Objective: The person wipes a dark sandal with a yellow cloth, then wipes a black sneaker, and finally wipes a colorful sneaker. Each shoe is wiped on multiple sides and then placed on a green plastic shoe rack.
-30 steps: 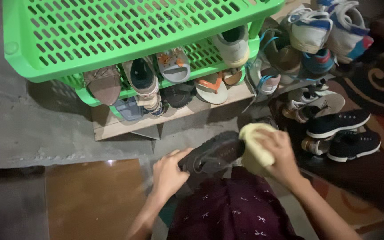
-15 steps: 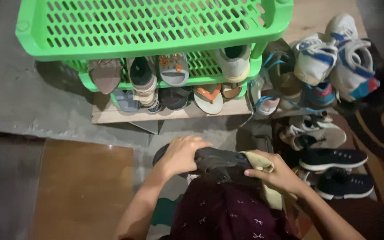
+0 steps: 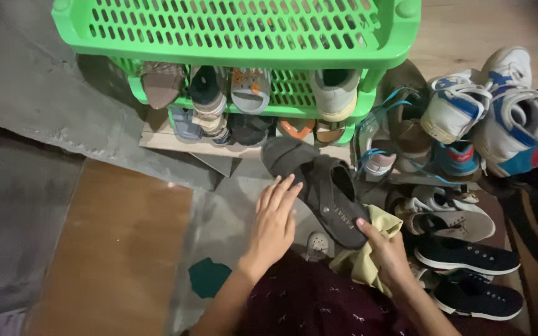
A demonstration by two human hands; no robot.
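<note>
A dark grey sandal (image 3: 322,186) lies tilted in front of me, its toe end toward the green rack (image 3: 238,31). My left hand (image 3: 275,221) rests flat against the sandal's left side, fingers spread. My right hand (image 3: 386,249) grips the sandal's heel end together with a yellow cloth (image 3: 368,258) bunched under the palm. My dark maroon patterned garment (image 3: 319,302) fills the bottom of the view.
The green slotted plastic rack holds several shoes on its lower shelves and stands on a wooden board (image 3: 175,144). White-and-blue sneakers (image 3: 487,112) and black sneakers (image 3: 468,255) are piled at the right. A brown floor panel (image 3: 113,249) lies at the left on grey concrete.
The sandal has swung out from my lap toward the rack, its upper side now showing. My left hand has let go of it and opened flat beside it. The cloth moved down under my right hand.
</note>
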